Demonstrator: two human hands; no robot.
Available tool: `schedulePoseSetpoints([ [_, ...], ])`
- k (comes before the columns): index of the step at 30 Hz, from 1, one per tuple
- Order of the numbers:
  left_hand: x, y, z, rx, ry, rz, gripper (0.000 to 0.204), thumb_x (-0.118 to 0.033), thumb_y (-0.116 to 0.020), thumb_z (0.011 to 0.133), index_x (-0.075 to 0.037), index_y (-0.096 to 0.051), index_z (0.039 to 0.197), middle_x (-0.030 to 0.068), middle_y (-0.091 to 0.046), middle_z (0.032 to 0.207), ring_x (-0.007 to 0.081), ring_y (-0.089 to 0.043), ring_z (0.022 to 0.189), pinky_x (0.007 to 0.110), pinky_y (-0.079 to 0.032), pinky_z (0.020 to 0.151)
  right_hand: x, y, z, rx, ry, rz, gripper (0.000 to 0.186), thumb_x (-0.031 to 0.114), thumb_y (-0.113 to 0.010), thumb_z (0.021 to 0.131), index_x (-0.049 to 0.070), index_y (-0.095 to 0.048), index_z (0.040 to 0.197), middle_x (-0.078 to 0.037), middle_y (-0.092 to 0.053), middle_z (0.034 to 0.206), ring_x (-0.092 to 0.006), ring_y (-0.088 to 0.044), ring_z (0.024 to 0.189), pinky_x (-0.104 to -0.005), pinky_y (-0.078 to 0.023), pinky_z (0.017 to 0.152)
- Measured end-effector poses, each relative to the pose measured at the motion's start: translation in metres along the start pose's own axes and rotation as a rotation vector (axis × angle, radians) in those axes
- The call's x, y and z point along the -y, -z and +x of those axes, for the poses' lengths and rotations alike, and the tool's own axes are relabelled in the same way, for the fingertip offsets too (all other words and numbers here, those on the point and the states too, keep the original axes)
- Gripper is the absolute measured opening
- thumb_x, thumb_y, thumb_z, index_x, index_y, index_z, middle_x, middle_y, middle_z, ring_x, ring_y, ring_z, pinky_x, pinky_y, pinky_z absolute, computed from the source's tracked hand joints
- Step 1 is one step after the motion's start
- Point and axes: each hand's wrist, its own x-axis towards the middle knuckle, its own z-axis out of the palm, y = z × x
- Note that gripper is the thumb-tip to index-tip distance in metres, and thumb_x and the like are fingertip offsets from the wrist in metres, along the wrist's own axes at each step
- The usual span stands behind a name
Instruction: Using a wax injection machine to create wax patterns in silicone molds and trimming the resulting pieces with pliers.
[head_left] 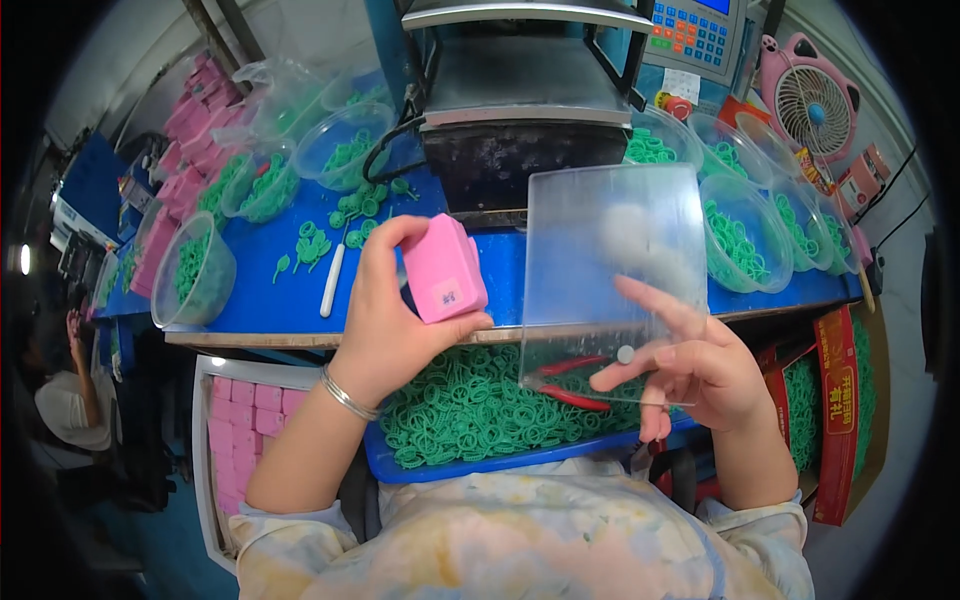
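My left hand point(392, 300) is closed round a pink block-shaped mould point(437, 265) with a small label, raised over the bench's front edge. To its right, my right hand point(715, 365) holds a clear rectangular plate point(570, 230) upright by its lower right part, fingers spread along it. Some of those fingers show through the plate, and a whitish blur lies across it. Below both hands, a blue tray point(450, 470) is heaped with small green rings point(470, 400). Red-handled pliers point(572, 398) lie on the rings, partly behind the plate.
A dark press-like machine point(520, 85) stands at the back centre. Clear bowls point(205, 265) of green pieces line both sides of the blue bench point(270, 310). A white-handled tool point(332, 282) lies left of my left hand. Pink blocks fill a white box point(205, 400). A pink fan point(815, 105) stands far right.
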Motion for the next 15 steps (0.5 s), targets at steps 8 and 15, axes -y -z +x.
schedulePoseSetpoints([
  [8, -0.057, 0.003, -0.005, -0.092, -0.453, 0.192, 0.045, -0.038, -0.073, 0.067, -0.017, -0.054, 0.103, 0.0155, -0.051, 0.12, 0.0353, -0.047, 0.116, 0.06, -0.028, 0.096, -0.057, -0.011, 0.017, 0.373, -0.158, -0.085, 0.055, 0.012, -0.048, 0.094, 0.008, -0.023, 0.142, -0.015, -0.056, 0.117, -0.0181, -0.064, 0.085, -0.0268, -0.051, 0.072],
  [15, -0.046, 0.0, -0.013, -0.339, -0.602, 0.106, 0.042, -0.021, -0.075, 0.067, -0.021, -0.055, 0.104, 0.0186, -0.048, 0.121, 0.0396, -0.049, 0.112, 0.055, -0.04, 0.092, -0.077, -0.011, 0.02, 0.313, -0.031, -0.202, 0.034, 0.011, -0.049, 0.093, 0.0, -0.045, 0.126, -0.01, -0.059, 0.108, -0.0146, -0.062, 0.087, -0.0276, -0.05, 0.074],
])
